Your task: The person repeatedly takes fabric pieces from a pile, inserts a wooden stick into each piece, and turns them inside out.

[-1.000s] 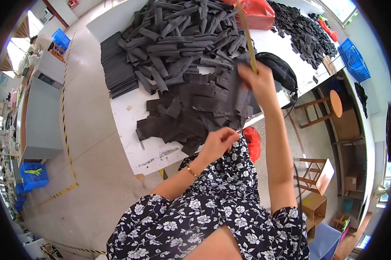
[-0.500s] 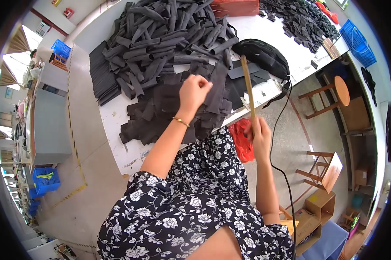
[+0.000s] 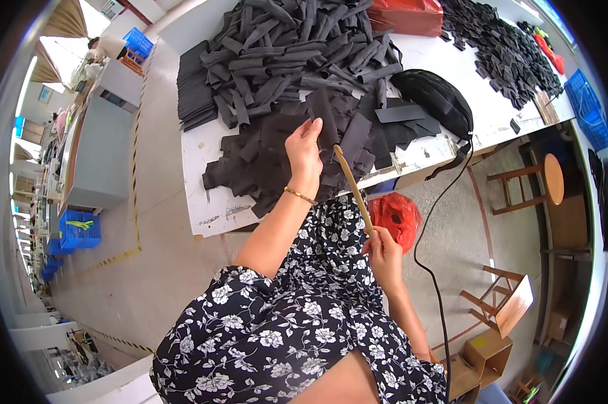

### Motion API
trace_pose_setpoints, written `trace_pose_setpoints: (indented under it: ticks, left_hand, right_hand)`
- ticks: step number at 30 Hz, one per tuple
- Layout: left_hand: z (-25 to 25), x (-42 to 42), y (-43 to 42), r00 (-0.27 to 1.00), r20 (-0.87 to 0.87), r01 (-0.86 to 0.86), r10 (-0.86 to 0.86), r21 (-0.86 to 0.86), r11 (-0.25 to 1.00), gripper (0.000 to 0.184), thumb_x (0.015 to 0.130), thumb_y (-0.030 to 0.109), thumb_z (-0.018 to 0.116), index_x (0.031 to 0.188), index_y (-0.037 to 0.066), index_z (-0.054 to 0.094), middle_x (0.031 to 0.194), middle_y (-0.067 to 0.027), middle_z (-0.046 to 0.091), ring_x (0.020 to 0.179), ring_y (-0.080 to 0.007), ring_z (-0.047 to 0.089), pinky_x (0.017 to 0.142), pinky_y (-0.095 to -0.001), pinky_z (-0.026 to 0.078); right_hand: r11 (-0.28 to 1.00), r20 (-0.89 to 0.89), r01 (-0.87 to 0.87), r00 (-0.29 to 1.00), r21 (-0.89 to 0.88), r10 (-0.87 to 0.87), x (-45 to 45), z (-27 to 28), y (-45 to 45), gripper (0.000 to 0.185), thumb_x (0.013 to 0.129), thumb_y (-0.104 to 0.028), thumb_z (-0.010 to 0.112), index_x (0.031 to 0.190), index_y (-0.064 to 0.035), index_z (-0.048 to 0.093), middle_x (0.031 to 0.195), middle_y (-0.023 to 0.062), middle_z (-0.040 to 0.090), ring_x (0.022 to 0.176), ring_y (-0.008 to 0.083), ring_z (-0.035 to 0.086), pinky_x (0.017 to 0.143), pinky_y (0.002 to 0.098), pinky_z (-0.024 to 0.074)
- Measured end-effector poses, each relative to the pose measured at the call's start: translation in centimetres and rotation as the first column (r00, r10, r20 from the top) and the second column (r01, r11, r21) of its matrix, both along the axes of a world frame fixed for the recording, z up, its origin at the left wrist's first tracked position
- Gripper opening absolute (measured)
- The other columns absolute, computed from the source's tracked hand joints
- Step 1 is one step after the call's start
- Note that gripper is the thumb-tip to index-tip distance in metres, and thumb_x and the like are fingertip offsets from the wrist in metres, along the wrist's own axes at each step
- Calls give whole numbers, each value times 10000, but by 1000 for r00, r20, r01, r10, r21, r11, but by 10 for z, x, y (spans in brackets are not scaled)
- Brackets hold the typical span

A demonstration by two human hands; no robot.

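Note:
My left hand [image 3: 305, 158], with a beaded bracelet at its wrist, is closed on the lower end of a dark fabric strip [image 3: 321, 111] above the heap of flat dark fabric pieces [image 3: 270, 145]. In my right hand [image 3: 385, 256] is a long wooden stick [image 3: 353, 185], gripped near its lower end. Its rounded upper tip is close to the strip and right of my left fingers; whether they touch I cannot tell. Behind lies a large pile of rolled dark fabric tubes [image 3: 284, 50]. A neat stack of dark strips [image 3: 195, 87] sits at the left.
A shiny black bulging bag [image 3: 435, 101] lies on the white table [image 3: 206, 209], with a black cord [image 3: 417, 259] hanging beside me. Small dark pieces [image 3: 499, 54] and a red package [image 3: 408, 17] are farther back. A red plastic bag [image 3: 396, 222] hangs below the edge; stools [image 3: 502, 303] stand right.
The stick has swung down and left, its tip now beside my left hand. My left hand now holds up a fabric strip. The whole view has shifted a little.

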State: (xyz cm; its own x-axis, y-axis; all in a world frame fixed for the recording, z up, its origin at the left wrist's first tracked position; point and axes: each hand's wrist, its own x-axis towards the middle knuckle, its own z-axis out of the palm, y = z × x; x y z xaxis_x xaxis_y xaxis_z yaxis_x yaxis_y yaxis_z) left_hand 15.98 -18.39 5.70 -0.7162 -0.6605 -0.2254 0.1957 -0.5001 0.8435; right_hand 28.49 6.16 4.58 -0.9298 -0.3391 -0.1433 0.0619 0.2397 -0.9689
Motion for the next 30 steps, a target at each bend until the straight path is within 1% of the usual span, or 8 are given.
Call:
trace_pose_setpoints:
  ticks: [1,8,12,14,16,17,28,30]
  left_hand:
    - [2,2,1,1000,5,7,-7,33,999,348,851,89,711,1116,-105,596,916,-70,681,736,-102,625,675,-220,502]
    - [9,31,44,993,-105,33,-52,-171,985,360,892,87,659,1173,-117,566,991,-87,677,848,-84,615,771,-216,487]
    - [13,92,88,991,77,125,-112,-183,975,341,910,91,633,1191,-89,564,1024,-85,672,871,-79,613,794,-215,486]
    - [13,100,66,965,95,261,-245,-236,936,374,933,233,619,1156,-65,574,1017,-105,671,933,-125,637,820,-241,505]
    - [47,89,52,894,-149,439,-422,105,892,387,939,286,606,1126,-52,588,977,-131,681,905,-190,663,810,-296,530]
    - [34,82,39,850,-145,521,-506,94,848,372,935,294,612,1093,-43,599,908,-145,691,842,-244,685,781,-343,548]
    - [52,95,30,950,-161,287,-269,107,952,352,909,302,652,1032,-26,618,797,-136,684,642,-255,687,609,-355,569]
    - [60,98,25,968,-108,238,-227,108,965,334,902,296,666,1008,-19,627,690,-84,632,477,-165,578,455,-277,466]
  right_hand:
    - [1000,22,-6,1000,-1,7,-2,-1,0,207,1014,-141,454,1048,5,597,618,-4,560,480,19,391,433,208,302]
    - [996,-58,91,994,-1,-90,-24,-10,-21,187,996,-134,474,1088,-1,569,591,43,559,508,94,515,471,270,399]
    - [988,-161,132,977,-77,-143,-41,-4,-49,182,1002,-142,461,1076,-7,557,607,69,558,518,126,525,484,293,420]
    - [998,-191,13,981,-65,-25,-40,-7,-50,184,1003,-153,464,1073,-7,552,613,81,558,528,141,531,495,307,425]
    - [998,-240,-56,969,-9,53,-33,-4,-53,171,1001,-143,454,1064,-14,547,607,93,552,522,183,550,501,331,424]
    - [998,-270,-65,961,4,63,-29,-2,-55,165,1000,-137,450,1061,-18,547,606,96,550,520,196,554,500,336,423]
    - [993,-189,-110,975,51,118,24,-7,-69,191,1017,-140,411,972,0,532,589,97,500,494,188,508,493,342,419]
    - [984,-145,-174,973,44,178,34,-8,-62,224,1021,-167,408,939,-4,537,567,78,491,477,167,493,473,323,399]
